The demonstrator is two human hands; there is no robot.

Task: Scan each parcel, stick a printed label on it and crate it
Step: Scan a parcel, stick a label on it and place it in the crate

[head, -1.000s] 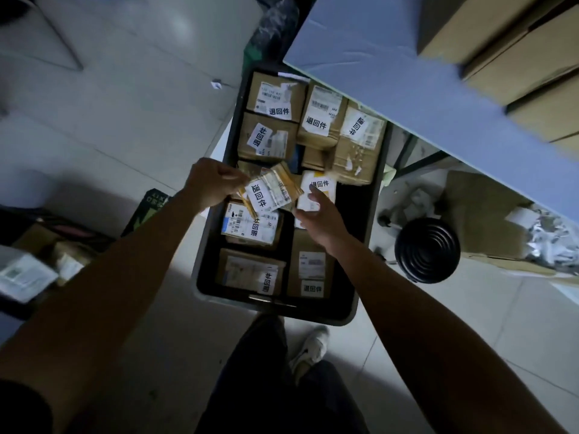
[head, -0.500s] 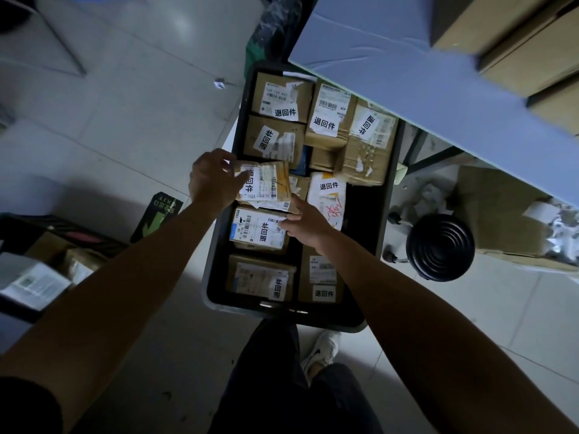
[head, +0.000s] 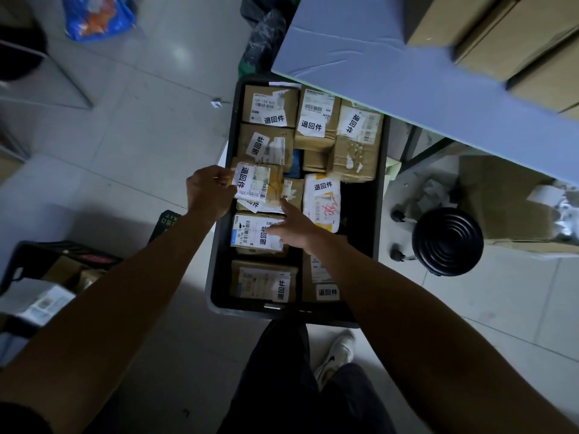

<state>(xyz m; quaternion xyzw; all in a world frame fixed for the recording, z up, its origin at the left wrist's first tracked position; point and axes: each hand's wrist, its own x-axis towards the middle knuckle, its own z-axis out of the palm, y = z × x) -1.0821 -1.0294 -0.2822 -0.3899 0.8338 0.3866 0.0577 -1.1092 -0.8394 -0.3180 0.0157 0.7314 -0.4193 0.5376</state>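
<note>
L hand (head: 209, 192) grips small labelled parcel (head: 260, 183) at its left edge over black crate (head: 223, 245), w/ R hand (head: 294, 231) fingers straight, touching parcel's right corner.

left hand (head: 209, 192) grips parcel (head: 257, 183) | right hand (head: 296, 231) fingers straight, touching it | crate (head: 219, 245)

Parcels (head: 266, 104) in crate (head: 219, 277) on floor; stool (head: 447, 241) right; table (head: 407, 83) behind.

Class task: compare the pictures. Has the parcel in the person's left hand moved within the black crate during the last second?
Yes. The parcel has gone from mid-crate toward the black crate's left wall, held by the left hand.
</note>
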